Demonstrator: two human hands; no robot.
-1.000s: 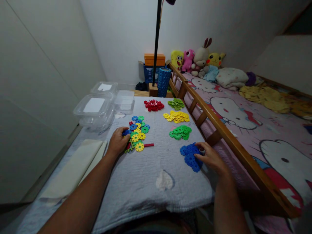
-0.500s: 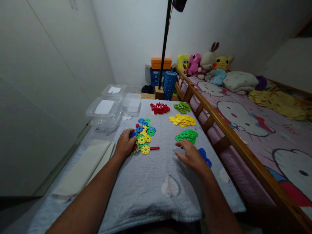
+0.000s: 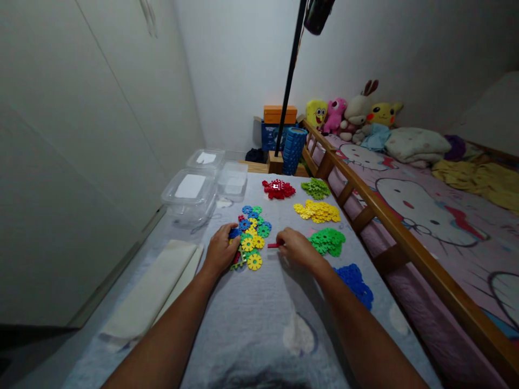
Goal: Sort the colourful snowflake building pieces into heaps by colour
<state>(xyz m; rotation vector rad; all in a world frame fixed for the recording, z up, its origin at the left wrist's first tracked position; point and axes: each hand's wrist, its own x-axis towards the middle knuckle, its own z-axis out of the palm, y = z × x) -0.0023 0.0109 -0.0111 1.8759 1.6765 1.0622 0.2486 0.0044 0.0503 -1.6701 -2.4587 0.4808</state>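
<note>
My left hand [image 3: 221,249] rests at the left edge of a mixed heap of notched plastic discs [image 3: 251,229], thumb and fingers apart around blue discs [image 3: 234,233]. The heap holds yellow, green, blue and red pieces. My right hand [image 3: 295,248] pinches a thin red plastic stick [image 3: 273,246] just right of the heap. Its fingertips partly hide the stick's right end. Nearest to that hand on the right lies a pile of green discs [image 3: 329,241].
Piles of red pieces [image 3: 279,189], light green pieces [image 3: 315,188], yellow discs [image 3: 318,211] and blue discs [image 3: 356,283] lie on the cloth. Clear plastic boxes [image 3: 188,200] and a folded cream cloth [image 3: 156,286] are at left. A wooden bed rail [image 3: 365,197] borders the right side.
My right hand has moved left and closed on the red stick, which has shifted away from the heap's lower edge. My left hand stays at the heap. The view has tilted slightly.
</note>
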